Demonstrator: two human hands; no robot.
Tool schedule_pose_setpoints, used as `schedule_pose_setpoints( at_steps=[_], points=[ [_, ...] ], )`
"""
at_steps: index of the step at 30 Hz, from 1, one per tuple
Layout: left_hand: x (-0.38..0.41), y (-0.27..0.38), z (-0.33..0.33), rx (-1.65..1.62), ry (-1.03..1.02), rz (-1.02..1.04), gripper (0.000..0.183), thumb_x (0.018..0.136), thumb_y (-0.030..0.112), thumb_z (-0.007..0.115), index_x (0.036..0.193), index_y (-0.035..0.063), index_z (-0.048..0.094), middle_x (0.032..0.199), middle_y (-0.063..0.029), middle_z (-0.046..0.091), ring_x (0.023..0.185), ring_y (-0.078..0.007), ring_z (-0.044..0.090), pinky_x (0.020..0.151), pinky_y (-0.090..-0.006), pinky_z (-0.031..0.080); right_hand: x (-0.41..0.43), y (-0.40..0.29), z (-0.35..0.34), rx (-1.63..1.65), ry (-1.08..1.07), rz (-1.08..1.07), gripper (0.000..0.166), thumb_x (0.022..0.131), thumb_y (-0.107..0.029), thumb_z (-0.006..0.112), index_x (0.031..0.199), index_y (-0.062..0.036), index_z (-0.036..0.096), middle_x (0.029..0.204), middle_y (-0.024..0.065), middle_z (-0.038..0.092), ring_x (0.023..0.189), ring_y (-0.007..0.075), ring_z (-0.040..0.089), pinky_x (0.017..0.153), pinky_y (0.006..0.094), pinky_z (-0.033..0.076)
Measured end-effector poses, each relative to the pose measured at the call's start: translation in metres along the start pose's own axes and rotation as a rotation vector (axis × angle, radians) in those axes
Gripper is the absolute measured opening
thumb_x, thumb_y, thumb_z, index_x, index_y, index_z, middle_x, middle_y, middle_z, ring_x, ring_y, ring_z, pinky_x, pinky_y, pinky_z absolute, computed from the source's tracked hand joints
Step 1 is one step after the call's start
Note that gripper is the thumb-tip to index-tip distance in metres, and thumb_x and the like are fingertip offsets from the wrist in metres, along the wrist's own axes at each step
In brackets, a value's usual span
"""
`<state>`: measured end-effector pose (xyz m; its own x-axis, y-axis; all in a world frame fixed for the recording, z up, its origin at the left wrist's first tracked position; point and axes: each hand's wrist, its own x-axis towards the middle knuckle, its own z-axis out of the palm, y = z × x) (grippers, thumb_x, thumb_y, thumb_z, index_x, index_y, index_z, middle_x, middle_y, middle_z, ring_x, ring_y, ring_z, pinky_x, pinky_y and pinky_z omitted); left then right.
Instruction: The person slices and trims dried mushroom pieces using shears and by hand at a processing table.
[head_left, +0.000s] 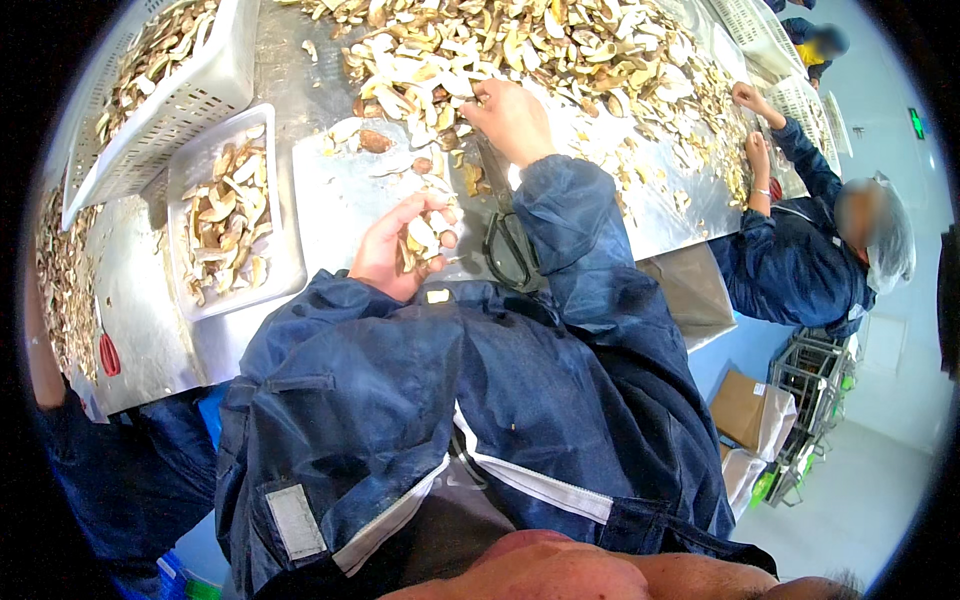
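My left hand (394, 247) is cupped, palm up, around several pale dried mushroom slices (424, 234), close to my jacket. Further out, my right hand (514, 124) reaches to the near edge of a large heap of dried mushroom slices (540, 52). Its thumb and fingertips touch the slices there; whether they pinch one I cannot tell. Between my hands and beside my right sleeve, scissors with dark handles (491, 251) lie on the metal table (322, 202), blades pointing away from me. A few loose pieces, among them a brown one (375, 141), lie left of my right hand.
At left stand a shallow white tray (289, 281) of slices and a tall perforated white basket (169, 124), also holding slices. Red-handled scissors (109, 354) lie further left. A co-worker (795, 247) works at the right side; another person's sleeve (142, 450) shows at lower left.
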<state>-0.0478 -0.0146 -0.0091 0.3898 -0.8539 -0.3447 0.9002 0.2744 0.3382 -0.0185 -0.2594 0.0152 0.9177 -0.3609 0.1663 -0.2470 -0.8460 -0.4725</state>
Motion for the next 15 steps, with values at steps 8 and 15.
schedule_pose_setpoints(
  at_steps=[8, 15],
  points=[
    [-0.001, -0.001, 0.000, 0.031, 0.038, 0.036, 0.020, 0.098, 0.023, 0.051, 0.112, 0.0092, 0.057, 0.103, -0.0104, 0.063, 0.088, -0.0217, 0.065, 0.064, -0.0318, 0.054, -0.025, 0.019, -0.008, 0.281, -0.059, -0.046, 0.019, 0.080, -0.020, 0.072, 0.091, -0.0050, 0.068, 0.082, 0.0065, 0.066, 0.073, 0.0184, 0.063, 0.067, 0.0312, 0.049],
    [0.006, 0.000, 0.006, -0.033, 0.099, 0.029, 0.031, 0.101, 0.033, 0.049, 0.118, 0.0086, 0.057, 0.113, -0.0126, 0.066, 0.091, -0.0234, 0.068, 0.063, -0.0322, 0.057, -0.052, -0.029, -0.041, 0.817, -0.506, 0.007, 0.019, 0.084, -0.021, 0.071, 0.094, -0.0048, 0.071, 0.084, 0.0082, 0.069, 0.078, 0.0147, 0.063, 0.073, 0.0274, 0.049]
  ],
)
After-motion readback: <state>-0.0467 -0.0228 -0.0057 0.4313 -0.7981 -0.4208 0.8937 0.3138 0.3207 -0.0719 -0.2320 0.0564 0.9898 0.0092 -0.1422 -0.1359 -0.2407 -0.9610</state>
